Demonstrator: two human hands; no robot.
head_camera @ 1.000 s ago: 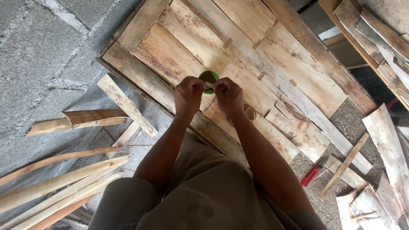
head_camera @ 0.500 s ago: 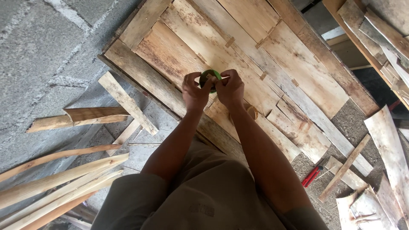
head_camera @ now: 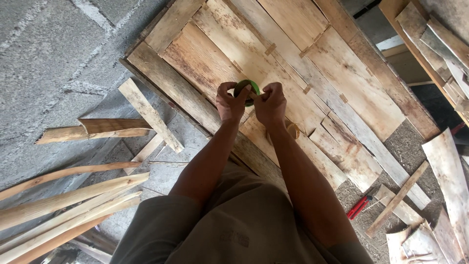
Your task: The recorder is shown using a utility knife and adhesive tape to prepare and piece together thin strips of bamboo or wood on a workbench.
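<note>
My left hand and my right hand are held together above a big panel of pale wooden veneer sheets lying on the ground. Between the fingers of both hands sits a small green ring, like a roll of tape. The left fingers curl round its left side and the right fingers pinch at its right edge. Both forearms reach forward from my body, and most of the ring is hidden by the fingers.
Loose wood strips and curved bark slabs lie on the concrete at the left. A red-handled tool rests on the ground at the lower right, near scrap veneer pieces. More boards lean at the upper right.
Both hands have stayed together on the green ring and shifted slightly within the view. The fingers have worked round the ring, and the view has drifted a little.
</note>
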